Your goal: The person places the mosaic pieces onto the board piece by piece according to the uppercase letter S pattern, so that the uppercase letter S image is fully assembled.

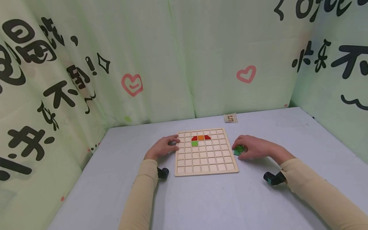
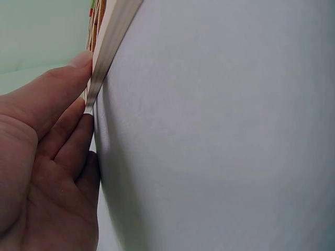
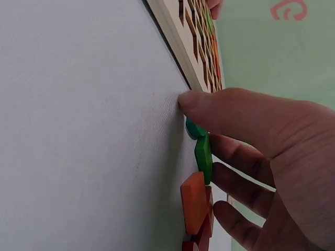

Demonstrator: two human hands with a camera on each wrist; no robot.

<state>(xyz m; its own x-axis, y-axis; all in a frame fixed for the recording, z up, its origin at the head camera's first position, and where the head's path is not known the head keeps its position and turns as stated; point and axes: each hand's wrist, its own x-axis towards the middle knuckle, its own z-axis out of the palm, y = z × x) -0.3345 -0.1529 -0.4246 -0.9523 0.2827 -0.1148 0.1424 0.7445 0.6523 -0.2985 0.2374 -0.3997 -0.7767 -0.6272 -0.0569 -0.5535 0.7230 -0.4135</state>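
A wooden grid board [image 1: 207, 161] lies flat on the table. Set in its upper cells are an orange square [image 1: 200, 137], a red rounded piece [image 1: 194, 138] on either side, and a light green square [image 1: 195, 143] below the left red one. My left hand [image 1: 162, 147] rests against the board's left edge, thumb [image 2: 63, 83] touching its side, fingers extended. Right of the board, my right hand [image 1: 254, 147] hovers low over loose green pieces [image 1: 240, 148], its fingers loosely bent around them. The right wrist view shows a teal piece [image 3: 194, 128] below the thumb; fingertip contact is unclear.
Orange [image 3: 193, 204] and red [image 3: 202, 235] loose pieces lie beside the right fingers, hidden by the hand in the head view. A small patterned card [image 1: 230, 118] lies behind the board. Printed curtains [image 1: 178, 64] stand around the white-covered table [image 1: 201, 201].
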